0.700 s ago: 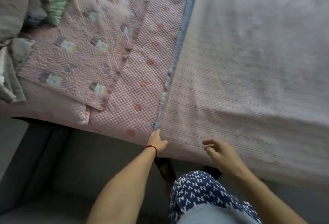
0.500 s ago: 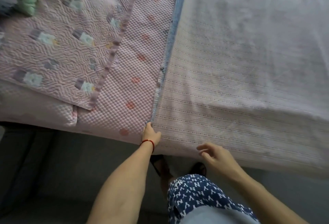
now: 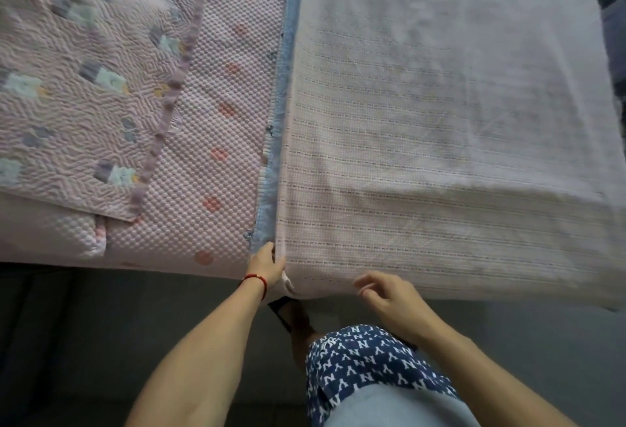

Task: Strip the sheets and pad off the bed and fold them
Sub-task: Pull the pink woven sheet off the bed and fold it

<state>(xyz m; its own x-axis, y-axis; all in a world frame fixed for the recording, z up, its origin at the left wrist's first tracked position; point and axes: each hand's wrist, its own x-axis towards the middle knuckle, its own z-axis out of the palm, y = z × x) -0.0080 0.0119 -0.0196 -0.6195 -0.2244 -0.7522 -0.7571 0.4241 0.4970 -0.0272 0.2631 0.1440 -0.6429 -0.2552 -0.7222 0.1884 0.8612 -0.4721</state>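
Note:
A pale woven sheet (image 3: pixel 440 128) with dotted lines covers the right part of the bed, edged on its left by a blue strip (image 3: pixel 281 94). Left of it lies a pink bubble-textured pad (image 3: pixel 216 114) with red spots. My left hand (image 3: pixel 266 262), a red cord on its wrist, grips the sheet's near left corner at the bed's edge. My right hand (image 3: pixel 386 294) hovers at the sheet's hanging front edge with fingers loosely curled; whether it touches the cloth cannot be told.
A folded pink quilted piece (image 3: pixel 88 87) with small printed patches lies on the pad at the left. Dark grey floor (image 3: pixel 101 342) runs below the bed edge. My leg in blue patterned shorts (image 3: pixel 366 365) stands close to the bed.
The view has shifted left and closer to the bed. My left hand has slid to the sheet's corner and closed on it. My right hand stays at the front edge.

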